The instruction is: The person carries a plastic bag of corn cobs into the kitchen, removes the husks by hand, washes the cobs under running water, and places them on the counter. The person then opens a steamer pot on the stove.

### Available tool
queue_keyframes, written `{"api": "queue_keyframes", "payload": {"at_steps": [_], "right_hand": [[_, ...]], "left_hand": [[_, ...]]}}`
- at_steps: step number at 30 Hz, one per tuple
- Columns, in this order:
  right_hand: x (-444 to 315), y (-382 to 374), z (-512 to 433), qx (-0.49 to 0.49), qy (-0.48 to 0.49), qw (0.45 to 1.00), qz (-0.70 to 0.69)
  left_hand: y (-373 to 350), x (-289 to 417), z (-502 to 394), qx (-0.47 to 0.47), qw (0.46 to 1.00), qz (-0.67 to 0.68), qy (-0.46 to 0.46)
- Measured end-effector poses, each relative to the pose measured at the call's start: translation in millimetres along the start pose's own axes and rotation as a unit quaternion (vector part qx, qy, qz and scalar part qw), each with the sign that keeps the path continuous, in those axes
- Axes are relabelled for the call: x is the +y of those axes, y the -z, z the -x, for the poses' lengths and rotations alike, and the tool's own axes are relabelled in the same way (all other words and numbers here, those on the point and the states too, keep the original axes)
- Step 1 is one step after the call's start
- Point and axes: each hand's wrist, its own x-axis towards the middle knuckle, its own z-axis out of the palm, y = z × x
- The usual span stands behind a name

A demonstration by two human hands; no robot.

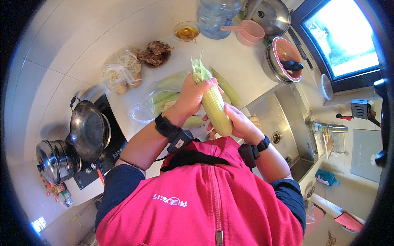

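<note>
An ear of corn in its pale green husk (pixel 216 111) is held up in front of my chest, its ragged tip pointing away from me. My left hand (pixel 197 92) is wrapped around its upper part, just below the tip. Lower down, my right hand (pixel 240 121) grips the thick end from the right side. Beneath and behind my hands, a clear plastic bag (pixel 140 112) with green husks (pixel 167 100) lies on the white countertop (pixel 243 72). Another long green husked ear (pixel 227 88) rests to the right of the bag.
Left stand a wok (pixel 87 131) and a steel pot (pixel 58 161) by a black cooktop. Farther back are a bag of sprouts (pixel 121 69), a bowl of dark meat (pixel 155 54), a bowl of oil (pixel 186 32) and a water jug (pixel 217 18). A steel sink (pixel 283 123) lies right, near stacked basins (pixel 281 61).
</note>
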Motion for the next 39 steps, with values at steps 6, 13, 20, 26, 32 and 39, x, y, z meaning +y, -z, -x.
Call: {"api": "queue_keyframes", "payload": {"at_steps": [6,13,20,26,32,39], "right_hand": [[1,22,0,0.127,0.006,0.981,0.149],[5,204,-40,0.372,0.144,0.738,0.545],[55,296,-65,0.34,0.049,0.751,0.564],[32,186,-69,0.383,0.216,0.724,0.532],[68,15,-110,-0.036,0.078,0.818,0.569],[142,85,-155,0.079,0.005,0.57,0.818]], "left_hand": [[25,-3,-8,0.069,0.996,-0.035,0.05],[86,45,92,0.172,0.833,-0.516,-0.104],[104,9,152,0.005,0.526,-0.85,-0.018],[113,20,165,-0.037,0.496,-0.868,-0.012],[112,32,164,-0.048,0.608,-0.785,-0.108],[132,46,180,-0.026,0.675,-0.728,-0.115]]}}
